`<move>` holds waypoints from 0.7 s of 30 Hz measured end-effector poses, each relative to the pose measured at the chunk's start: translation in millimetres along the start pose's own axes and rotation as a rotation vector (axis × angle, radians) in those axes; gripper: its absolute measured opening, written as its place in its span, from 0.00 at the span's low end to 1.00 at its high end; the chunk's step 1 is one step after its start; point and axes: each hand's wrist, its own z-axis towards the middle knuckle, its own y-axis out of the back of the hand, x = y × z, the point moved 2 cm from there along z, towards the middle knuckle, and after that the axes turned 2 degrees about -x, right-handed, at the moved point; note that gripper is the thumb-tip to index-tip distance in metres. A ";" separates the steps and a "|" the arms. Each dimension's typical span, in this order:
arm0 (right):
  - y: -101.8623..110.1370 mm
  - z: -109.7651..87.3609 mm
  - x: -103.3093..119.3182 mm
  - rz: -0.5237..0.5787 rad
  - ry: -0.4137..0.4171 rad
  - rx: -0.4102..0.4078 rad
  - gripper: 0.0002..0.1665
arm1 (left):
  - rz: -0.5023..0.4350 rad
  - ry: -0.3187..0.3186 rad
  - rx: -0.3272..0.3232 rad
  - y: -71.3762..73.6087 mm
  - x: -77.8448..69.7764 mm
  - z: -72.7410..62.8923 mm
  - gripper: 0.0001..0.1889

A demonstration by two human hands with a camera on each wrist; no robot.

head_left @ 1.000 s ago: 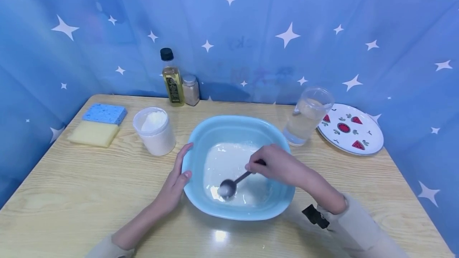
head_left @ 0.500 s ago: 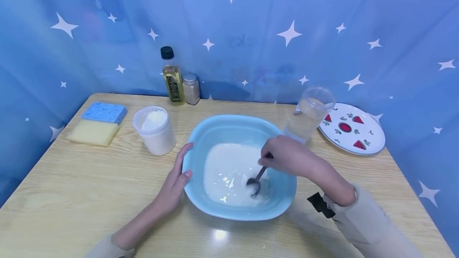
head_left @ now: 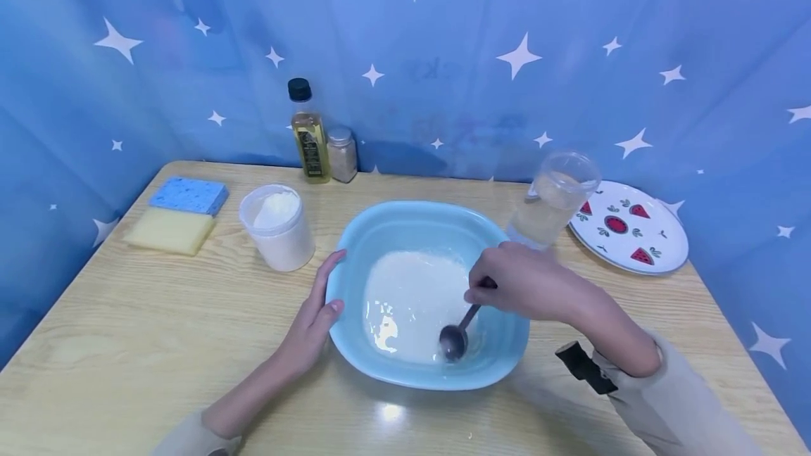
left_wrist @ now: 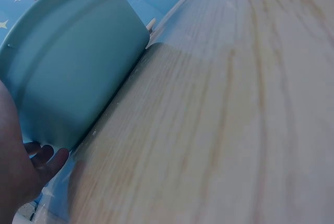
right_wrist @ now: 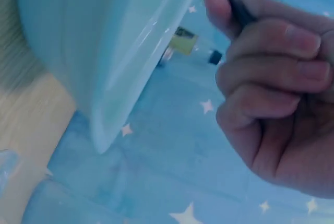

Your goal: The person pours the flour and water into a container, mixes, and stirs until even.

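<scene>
A light blue bowl (head_left: 421, 211) with rounded corners stands on the table, holding a pool of white, glossy liquid mixture (head_left: 412, 287). My left hand (head_left: 312, 319) grips its left side, thumb and index finger at the rim. In the left wrist view the fingers (left_wrist: 51, 164) bend against the bowl's outer wall. From the right side, my right hand (head_left: 529, 283) pinches the handle of a dark spoon (head_left: 453, 342) whose round head is at the mixture near the bowl's front right. Curled fingers and the dark handle (right_wrist: 237, 10) show in the right wrist view.
Left of the bowl stands a tub of white powder (head_left: 281, 238); beyond it are a blue sponge (head_left: 189, 195) and a yellow sponge (head_left: 170, 231). An oil bottle (head_left: 310, 143) and a small jar (head_left: 342, 157) stand behind. A clear pitcher (head_left: 548, 206) and a watermelon-patterned plate (head_left: 659, 234) sit right.
The spoon has swept through the mixture from the middle of the bowl toward the right, then forward. My right hand moved rightward with it, while the left hand stayed on the rim.
</scene>
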 end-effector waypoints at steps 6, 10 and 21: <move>-0.8 -3.0 2.0 -0.100 -0.029 -0.003 0.07 | -0.011 0.009 -0.005 -1.5 -1.2 0.4 0.34; -2.5 -1.1 -4.6 -0.186 -0.069 -0.085 0.07 | -0.008 0.017 0.006 -2.4 -1.4 1.1 0.34; -11.5 -0.8 -6.2 -0.106 0.055 -0.138 0.10 | -0.032 -0.001 0.000 -0.9 -0.6 1.7 0.35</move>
